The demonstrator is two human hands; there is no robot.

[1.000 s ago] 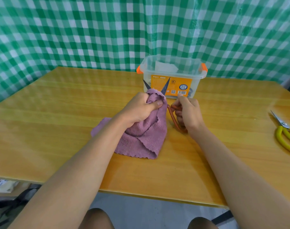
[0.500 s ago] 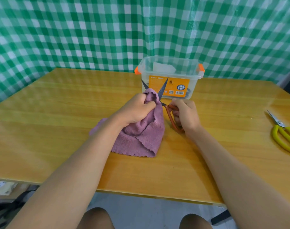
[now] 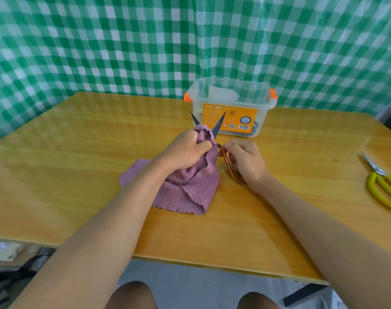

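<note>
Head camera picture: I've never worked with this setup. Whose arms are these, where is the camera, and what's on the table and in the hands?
No machine here: a person works with bare hands, and the single camera sits on their head, looking forward and down, so the arms enter from below. The left hand grips a purple cloth bunched against the open blades of the red-handled scissors; the right hand holds their handle loops. Also on the wooden table: a clear plastic box with an orange label, and yellow-handled scissors far right.
</note>
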